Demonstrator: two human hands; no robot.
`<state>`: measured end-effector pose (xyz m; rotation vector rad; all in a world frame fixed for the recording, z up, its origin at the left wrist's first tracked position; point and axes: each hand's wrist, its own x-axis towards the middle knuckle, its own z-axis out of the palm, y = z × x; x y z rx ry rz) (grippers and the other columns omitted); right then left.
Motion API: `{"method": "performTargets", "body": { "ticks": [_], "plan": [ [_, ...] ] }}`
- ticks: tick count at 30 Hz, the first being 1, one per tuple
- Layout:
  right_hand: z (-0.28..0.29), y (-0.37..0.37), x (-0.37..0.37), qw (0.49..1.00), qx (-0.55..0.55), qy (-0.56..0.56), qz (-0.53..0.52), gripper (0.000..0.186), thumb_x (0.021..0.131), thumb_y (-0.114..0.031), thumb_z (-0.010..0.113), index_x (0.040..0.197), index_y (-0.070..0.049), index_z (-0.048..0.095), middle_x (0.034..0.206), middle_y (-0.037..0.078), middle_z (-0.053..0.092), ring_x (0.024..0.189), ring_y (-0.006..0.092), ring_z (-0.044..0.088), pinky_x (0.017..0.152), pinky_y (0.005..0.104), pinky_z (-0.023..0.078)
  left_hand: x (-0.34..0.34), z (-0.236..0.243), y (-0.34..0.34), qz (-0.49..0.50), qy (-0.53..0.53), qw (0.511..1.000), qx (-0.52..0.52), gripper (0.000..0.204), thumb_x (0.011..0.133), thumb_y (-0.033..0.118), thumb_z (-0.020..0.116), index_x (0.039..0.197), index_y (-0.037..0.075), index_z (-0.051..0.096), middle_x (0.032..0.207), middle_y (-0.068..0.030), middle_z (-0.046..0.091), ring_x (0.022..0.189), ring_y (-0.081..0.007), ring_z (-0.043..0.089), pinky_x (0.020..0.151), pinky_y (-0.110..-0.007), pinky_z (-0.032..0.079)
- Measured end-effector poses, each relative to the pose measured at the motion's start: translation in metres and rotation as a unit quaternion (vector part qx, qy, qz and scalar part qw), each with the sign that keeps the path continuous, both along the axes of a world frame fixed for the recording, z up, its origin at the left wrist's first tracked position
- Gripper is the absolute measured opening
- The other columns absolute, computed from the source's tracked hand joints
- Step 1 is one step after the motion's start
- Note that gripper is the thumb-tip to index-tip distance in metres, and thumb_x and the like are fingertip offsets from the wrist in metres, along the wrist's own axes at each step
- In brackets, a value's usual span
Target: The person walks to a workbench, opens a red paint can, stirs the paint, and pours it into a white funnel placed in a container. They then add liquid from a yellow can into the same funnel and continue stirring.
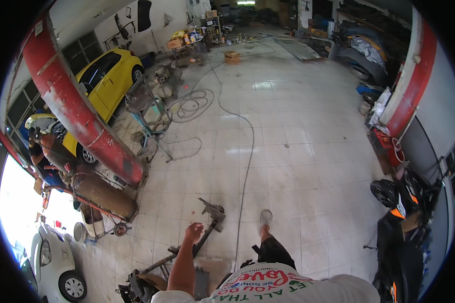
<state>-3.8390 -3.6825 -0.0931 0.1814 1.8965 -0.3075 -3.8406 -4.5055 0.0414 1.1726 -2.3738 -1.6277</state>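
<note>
Grey metal bar (pixel 207 233) sits under the loosely curled left hand (pixel 192 232); open tiled floor (pixel 298 166) beyond.

The workshop is viewed from a single head-worn fisheye camera, aimed downward and forward across the tiled floor (pixel 288 151), with the wearer's left hand (pixel 193 232) seen close below.

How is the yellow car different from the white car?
The yellow car is bright yellow and stands inside the workshop behind the red pillar; the white car is white and sits out in the bright daylight at the lower left. The yellow car shows its side and windows, though the pillar hides part of it; the white car shows only one end and a wheel at the picture's edge. Both stand on their wheels, on the person's left.
</note>
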Motion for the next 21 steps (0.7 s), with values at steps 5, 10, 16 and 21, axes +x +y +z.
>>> {"method": "performTargets", "body": {
  "ticks": [5, 10, 16, 21],
  "plan": [
    [0.024, -0.124, -0.216, 1.0, -0.006, -0.019, -0.004, 0.054, 0.088, -0.05, 0.074, 0.104, 0.002, 0.073, 0.102, 0.023, 0.072, 0.097, 0.0335, 0.071, 0.085, 0.0454, 0.055, -0.139, -0.047, -0.083, -0.03, -0.096, 0.987, -0.128, 0.036, 0.103, 0.033, 0.054, 0.083, 0.009, 0.071, 0.077, -0.0042, 0.072, 0.076, -0.0164, 0.07, 0.075, -0.036, 0.056],
    [0.011, -0.273, -0.473, 0.997, -0.02, 0.029, 0.064, 0.062, 0.092, -0.051, 0.071, 0.114, 0.006, 0.07, 0.115, 0.027, 0.07, 0.109, 0.0375, 0.069, 0.091, 0.046, 0.055, -0.215, -0.05, -0.07, -0.191, -0.39, 0.849, 0.302, 0.021, 0.091, 0.04, 0.07, 0.097, 0.021, 0.065, 0.089, -0.0016, 0.066, 0.086, -0.0204, 0.069, 0.073, -0.041, 0.054],
    [0.082, -0.597, -0.93, 0.806, -0.156, 0.545, -0.17, 0.085, 0.091, -0.053, 0.075, 0.145, 0.004, 0.043, 0.137, 0.034, 0.058, 0.125, 0.0413, 0.062, 0.103, 0.0457, 0.051, -0.411, -0.054, -0.168, -0.222, -0.021, 0.916, 0.332, 0.016, 0.09, 0.023, 0.065, 0.102, 0.017, 0.056, 0.095, -0.0004, 0.056, 0.091, -0.0192, 0.057, 0.072, -0.046, 0.049],
    [0.317, -0.837, -1.134, 0.627, -0.49, 0.564, -0.222, 0.036, 0.099, -0.03, 0.073, 0.12, -0.004, 0.059, 0.078, 0.003, 0.059, 0.07, 0.0149, 0.056, 0.065, 0.0321, 0.046, -0.541, -0.085, -0.266, -0.002, -0.268, 0.868, 0.418, 0.026, 0.103, 0.033, 0.057, 0.121, 0.016, 0.064, 0.091, -0.0027, 0.063, 0.08, -0.0223, 0.062, 0.071, -0.041, 0.049]
  ]
}}
